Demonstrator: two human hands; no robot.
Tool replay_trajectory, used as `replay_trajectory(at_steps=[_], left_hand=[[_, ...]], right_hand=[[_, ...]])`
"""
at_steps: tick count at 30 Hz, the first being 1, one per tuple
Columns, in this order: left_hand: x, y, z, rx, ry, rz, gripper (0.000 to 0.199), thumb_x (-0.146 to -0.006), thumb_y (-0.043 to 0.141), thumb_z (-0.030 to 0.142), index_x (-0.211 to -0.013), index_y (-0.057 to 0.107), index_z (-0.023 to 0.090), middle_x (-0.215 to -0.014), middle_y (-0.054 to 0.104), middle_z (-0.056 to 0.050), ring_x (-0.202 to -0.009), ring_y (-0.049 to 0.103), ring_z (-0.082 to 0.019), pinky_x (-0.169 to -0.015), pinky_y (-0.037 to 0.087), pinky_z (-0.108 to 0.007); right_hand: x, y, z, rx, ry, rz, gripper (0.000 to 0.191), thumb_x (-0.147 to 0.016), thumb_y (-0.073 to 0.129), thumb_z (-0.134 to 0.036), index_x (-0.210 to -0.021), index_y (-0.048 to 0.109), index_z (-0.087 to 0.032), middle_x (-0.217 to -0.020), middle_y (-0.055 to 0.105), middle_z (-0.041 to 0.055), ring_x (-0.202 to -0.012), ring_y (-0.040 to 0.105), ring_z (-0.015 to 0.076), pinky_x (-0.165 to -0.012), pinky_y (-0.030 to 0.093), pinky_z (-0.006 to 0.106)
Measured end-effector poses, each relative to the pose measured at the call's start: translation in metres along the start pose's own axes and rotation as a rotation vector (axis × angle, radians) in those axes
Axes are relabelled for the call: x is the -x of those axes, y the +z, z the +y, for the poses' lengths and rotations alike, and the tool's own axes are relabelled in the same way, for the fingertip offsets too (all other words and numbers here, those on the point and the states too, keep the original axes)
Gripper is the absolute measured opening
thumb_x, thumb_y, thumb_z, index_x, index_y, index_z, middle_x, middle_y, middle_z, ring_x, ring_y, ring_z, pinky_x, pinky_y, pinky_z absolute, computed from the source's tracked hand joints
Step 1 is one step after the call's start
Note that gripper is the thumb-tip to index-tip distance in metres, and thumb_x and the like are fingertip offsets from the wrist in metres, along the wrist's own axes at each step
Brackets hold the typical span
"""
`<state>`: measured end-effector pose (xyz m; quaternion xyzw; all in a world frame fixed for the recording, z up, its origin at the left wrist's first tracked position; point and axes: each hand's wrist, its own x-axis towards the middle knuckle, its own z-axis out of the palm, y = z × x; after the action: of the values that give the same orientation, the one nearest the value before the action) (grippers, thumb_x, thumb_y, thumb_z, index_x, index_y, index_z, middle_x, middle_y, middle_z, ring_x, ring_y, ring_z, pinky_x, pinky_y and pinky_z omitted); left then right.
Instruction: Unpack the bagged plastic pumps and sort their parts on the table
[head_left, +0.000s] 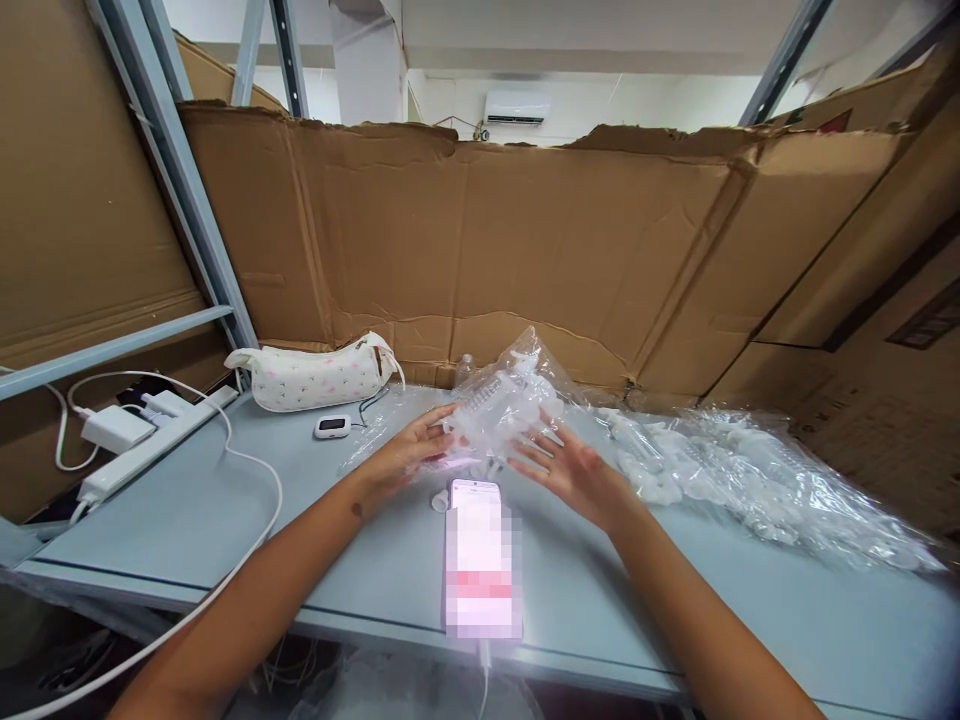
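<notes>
A clear plastic bag with whitish items inside (502, 400) stands at the middle of the grey table, between my hands. My left hand (420, 445) is at its left side, fingers apart, the fingertips near or against the plastic. On its right side, my right hand (566, 465) has its palm turned up and its fingers spread. Whether either hand bears the bag's weight is unclear. Just in front lies a lit phone (480, 560) with a cable plugged into its lower end. A small white round piece (440, 501) rests beside the phone's top left corner.
More clear bags of white items (742, 470) spread over the table's right side. A white patterned pouch (319, 375), a small white device (332, 427) and a power strip (157, 440) with a long white cable are at the left. Cardboard (525, 230) walls the back.
</notes>
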<state>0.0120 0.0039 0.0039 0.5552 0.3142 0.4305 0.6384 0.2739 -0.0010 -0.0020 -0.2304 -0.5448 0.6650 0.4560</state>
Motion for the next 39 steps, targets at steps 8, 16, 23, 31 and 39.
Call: replay_trajectory(at_steps=[8, 16, 23, 31, 39], left_hand=[[0.003, 0.010, -0.001, -0.042, -0.114, -0.031, 0.066, -0.069, 0.076, 0.035, -0.129, 0.050, 0.027, -0.101, 0.065, -0.008, -0.083, 0.062, -0.015, -0.063, 0.041, -0.022], [-0.007, -0.006, -0.005, -0.110, 0.005, 0.016, 0.070, -0.071, 0.073, 0.040, -0.132, 0.045, 0.019, -0.089, 0.063, -0.004, -0.052, 0.047, -0.005, -0.050, 0.035, -0.020], [-0.006, -0.009, -0.007, -0.266, 0.008, 0.027, 0.060, -0.076, 0.066, 0.036, -0.131, 0.046, 0.023, -0.088, 0.057, -0.001, -0.055, 0.050, -0.005, -0.054, 0.041, -0.021], [-0.009, -0.016, -0.012, -0.414, -0.003, 0.098, 0.050, -0.082, 0.054, 0.024, -0.131, 0.044, 0.023, -0.090, 0.050, -0.001, -0.056, 0.053, -0.005, -0.052, 0.043, -0.021], [-0.009, -0.013, -0.013, -0.470, -0.005, 0.133, 0.050, -0.082, 0.051, 0.021, -0.130, 0.043, 0.023, -0.093, 0.050, -0.001, -0.054, 0.052, -0.005, -0.051, 0.045, -0.020]], right_hand=[[0.001, 0.002, 0.010, -0.106, 0.121, 0.091, 0.041, -0.069, 0.076, -0.037, -0.103, 0.055, -0.027, -0.110, 0.061, 0.0033, -0.100, 0.062, 0.0236, -0.096, 0.044, 0.054], [-0.002, -0.003, -0.007, -0.127, 0.081, 0.211, 0.019, -0.077, 0.070, -0.033, -0.087, 0.055, -0.025, -0.108, 0.067, 0.0026, -0.094, 0.067, 0.0231, -0.091, 0.049, 0.048], [-0.004, -0.011, -0.007, -0.146, 0.060, 0.325, 0.021, -0.084, 0.061, -0.032, -0.104, 0.061, -0.025, -0.103, 0.069, 0.0033, -0.093, 0.068, 0.0221, -0.083, 0.056, 0.041], [-0.003, -0.017, -0.015, -0.128, 0.007, 0.490, 0.023, -0.090, 0.048, -0.023, -0.109, 0.060, -0.024, -0.106, 0.069, 0.0074, -0.093, 0.068, 0.0224, -0.079, 0.058, 0.042], [-0.003, -0.027, -0.021, -0.124, -0.096, 0.592, 0.021, -0.087, 0.048, -0.020, -0.102, 0.063, -0.022, -0.093, 0.072, 0.0071, -0.093, 0.068, 0.0231, -0.083, 0.056, 0.047]])
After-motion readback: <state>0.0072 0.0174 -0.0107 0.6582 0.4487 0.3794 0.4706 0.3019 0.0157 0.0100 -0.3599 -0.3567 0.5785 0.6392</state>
